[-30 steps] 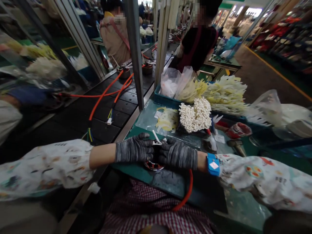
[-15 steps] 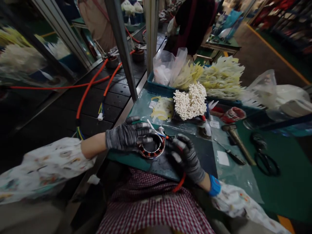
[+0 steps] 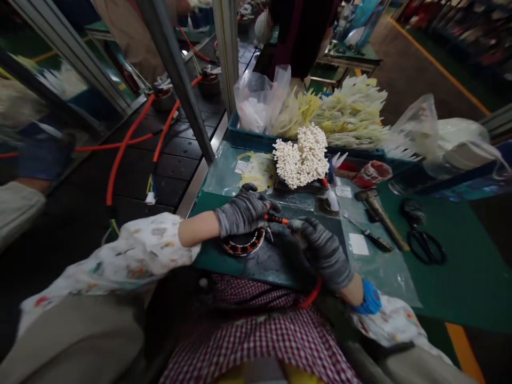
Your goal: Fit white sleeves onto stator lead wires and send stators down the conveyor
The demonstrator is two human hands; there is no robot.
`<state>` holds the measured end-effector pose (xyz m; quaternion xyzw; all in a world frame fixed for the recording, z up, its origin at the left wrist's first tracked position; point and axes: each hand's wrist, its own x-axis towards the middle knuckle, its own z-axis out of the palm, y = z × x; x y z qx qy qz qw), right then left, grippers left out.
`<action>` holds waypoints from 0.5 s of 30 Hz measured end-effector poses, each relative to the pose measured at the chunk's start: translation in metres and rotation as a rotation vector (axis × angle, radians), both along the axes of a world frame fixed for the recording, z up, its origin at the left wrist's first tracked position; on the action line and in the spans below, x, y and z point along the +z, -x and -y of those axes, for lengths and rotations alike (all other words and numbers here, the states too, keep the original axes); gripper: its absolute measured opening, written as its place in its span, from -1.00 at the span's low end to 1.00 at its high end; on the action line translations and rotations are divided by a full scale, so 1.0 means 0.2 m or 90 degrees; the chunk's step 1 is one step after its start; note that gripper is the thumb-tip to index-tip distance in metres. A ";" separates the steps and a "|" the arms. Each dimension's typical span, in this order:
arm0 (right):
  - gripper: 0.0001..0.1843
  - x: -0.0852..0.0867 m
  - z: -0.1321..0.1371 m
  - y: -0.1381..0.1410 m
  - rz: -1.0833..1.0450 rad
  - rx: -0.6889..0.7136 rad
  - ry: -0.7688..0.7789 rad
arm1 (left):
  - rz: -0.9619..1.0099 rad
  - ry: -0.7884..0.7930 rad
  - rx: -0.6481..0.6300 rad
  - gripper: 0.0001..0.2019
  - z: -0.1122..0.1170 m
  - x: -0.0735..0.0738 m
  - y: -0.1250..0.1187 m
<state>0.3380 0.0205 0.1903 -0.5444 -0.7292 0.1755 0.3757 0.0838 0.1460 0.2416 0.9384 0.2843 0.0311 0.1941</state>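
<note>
Over green bench, right fingers gripping orange cable, labels illegible

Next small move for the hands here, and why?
I'd probably steady the orange cable with the right hand and lower its black-banded stretch slightly toward the ring. The right hand pinches the cable, the left hand's fingers are at the banded stretch, and the ring sits just below. Whether the left grips firmly is unclear.

Grey-striped-gloved L hand & grey-striped-gloved R hand hold slim orange cable w/ black sleeve btwn them. Round orange-&-black ring partly hidden by L hand.
</note>
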 end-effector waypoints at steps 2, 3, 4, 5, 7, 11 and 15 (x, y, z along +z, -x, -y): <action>-0.70 -0.03 -0.02 0.01 0.012 -0.045 0.017 | 0.032 0.077 -0.027 -0.67 -0.06 -0.01 0.00; -0.70 -0.05 -0.02 0.02 0.024 -0.055 0.009 | 0.054 0.118 -0.037 -0.67 -0.08 -0.02 0.00; -0.70 -0.07 -0.01 0.03 0.042 -0.051 -0.014 | 0.077 0.157 -0.045 -0.68 -0.10 -0.03 0.01; -0.69 -0.08 0.01 0.03 0.070 -0.034 -0.048 | 0.097 0.190 -0.052 -0.70 -0.11 -0.05 0.02; -0.68 -0.11 0.05 0.04 0.148 0.016 -0.114 | 0.117 0.222 -0.061 -0.72 -0.14 -0.08 0.03; -0.73 -0.14 0.12 0.06 0.280 0.023 -0.160 | 0.119 0.236 -0.053 -0.70 -0.15 -0.09 0.03; -0.83 -0.12 0.17 0.05 0.248 0.008 -0.165 | 0.096 0.059 -0.026 -0.45 -0.04 0.00 0.05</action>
